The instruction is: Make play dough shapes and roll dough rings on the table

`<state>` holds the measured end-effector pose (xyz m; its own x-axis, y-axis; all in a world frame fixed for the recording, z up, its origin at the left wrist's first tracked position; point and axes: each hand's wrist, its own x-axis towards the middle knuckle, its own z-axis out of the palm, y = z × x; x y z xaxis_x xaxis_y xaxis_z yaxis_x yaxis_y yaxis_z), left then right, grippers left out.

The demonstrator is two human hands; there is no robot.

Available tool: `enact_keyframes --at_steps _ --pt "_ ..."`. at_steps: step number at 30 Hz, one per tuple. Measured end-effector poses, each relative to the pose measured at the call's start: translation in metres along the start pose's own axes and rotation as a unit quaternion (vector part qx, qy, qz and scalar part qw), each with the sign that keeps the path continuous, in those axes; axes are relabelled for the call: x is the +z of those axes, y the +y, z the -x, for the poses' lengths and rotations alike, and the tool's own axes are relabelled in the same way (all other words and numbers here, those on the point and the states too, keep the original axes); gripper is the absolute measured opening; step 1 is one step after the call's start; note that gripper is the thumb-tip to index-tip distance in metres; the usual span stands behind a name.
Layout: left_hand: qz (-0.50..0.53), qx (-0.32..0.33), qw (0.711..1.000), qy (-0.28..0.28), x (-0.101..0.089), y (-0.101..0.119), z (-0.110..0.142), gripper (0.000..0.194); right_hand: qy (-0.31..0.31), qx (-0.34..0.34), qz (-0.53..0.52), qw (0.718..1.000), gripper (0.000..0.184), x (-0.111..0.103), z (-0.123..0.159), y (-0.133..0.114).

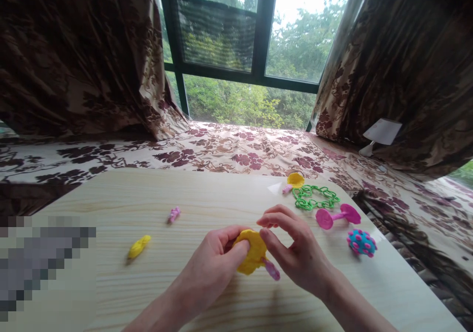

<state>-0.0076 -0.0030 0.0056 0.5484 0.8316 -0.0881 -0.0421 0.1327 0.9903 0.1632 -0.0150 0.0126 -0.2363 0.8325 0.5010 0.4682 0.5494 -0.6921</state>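
Around the yellow disc (257,255), held over the table (207,194), a yellow lump (139,247) lies at nine o'clock and a pink lump (174,214) at ten; the left hand (218,255) pinches the disc between thumb and curled fingers. A pink stub (272,269) meets its edge at four, and the right hand (297,250), at three, has thumb and fingers loosely parted, gripping nothing. Rightward lie a green chain (306,205) past one, a magenta dumbbell (338,216) at two and a blue ball (361,243) at three.

Past the far edge of the tabletop (148,194), you face a bright window (259,36), floral curtains (74,51) and, beyond the right corner, a lamp (382,131).
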Motion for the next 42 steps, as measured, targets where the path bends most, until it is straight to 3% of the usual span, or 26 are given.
enact_keyframes --at_steps 9,13,17,20,26,37,42 --pt "-0.041 0.005 0.999 -0.013 0.005 0.001 0.002 0.032 -0.037 -0.026 0.029 0.999 0.006 0.006 0.003 -0.003" --pt "0.006 -0.011 1.0 -0.029 0.005 0.002 0.001 0.032 -0.013 -0.012 0.021 1.0 0.007 0.011 0.004 -0.001" --pt "0.029 -0.033 0.999 -0.01 0.0 0.004 0.0 0.032 0.002 0.011 -0.003 1.0 0.006 0.009 0.003 0.003" --pt "0.025 -0.023 0.999 0.007 -0.002 0.005 -0.001 0.032 0.004 0.004 -0.017 1.0 0.009 0.005 0.001 0.004" --pt "0.014 -0.005 1.0 -0.018 -0.002 0.008 0.001 0.027 -0.001 -0.005 -0.036 0.999 0.009 0.005 0.002 0.001" --pt "0.01 -0.007 1.0 -0.006 -0.004 0.007 0.0 0.027 0.043 0.011 -0.05 0.998 0.006 0.014 0.005 -0.001" --pt "-0.015 -0.014 1.0 -0.01 -0.002 0.01 0.001 0.028 0.018 -0.002 -0.062 0.998 0.012 0.009 0.003 -0.001"
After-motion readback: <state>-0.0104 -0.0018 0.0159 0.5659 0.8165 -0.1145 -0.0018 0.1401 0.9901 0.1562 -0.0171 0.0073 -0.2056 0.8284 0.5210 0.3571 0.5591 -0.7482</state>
